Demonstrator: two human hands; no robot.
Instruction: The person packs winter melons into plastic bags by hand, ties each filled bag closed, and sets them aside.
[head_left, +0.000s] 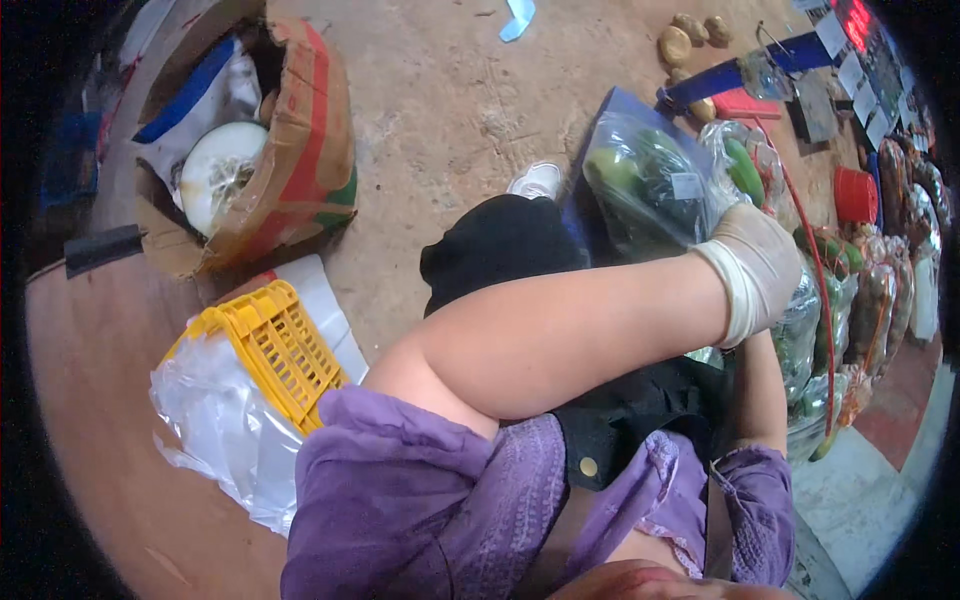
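My left hand (757, 262), in a pale thin glove, reaches across to the right with its fingers turned down and hidden. It is beside a clear plastic bag (626, 202) of green vegetables bearing a white label. I cannot tell whether it grips the bag. My right forearm rises from the lower right; its hand is hidden behind my left hand and wrist. Just beyond my left hand, another clear bag holds a long green vegetable (744, 174). A blue crate or bin (581, 169) adjoins the labelled bag.
A torn cardboard box (319, 142) holds a cut pale gourd or melon (217, 176). Below it is a yellow plastic crate (281, 352) with clear film. Potatoes (675, 45) lie on the floor. At right are a red container (855, 195), bagged produce (874, 300) and a red cord (814, 247).
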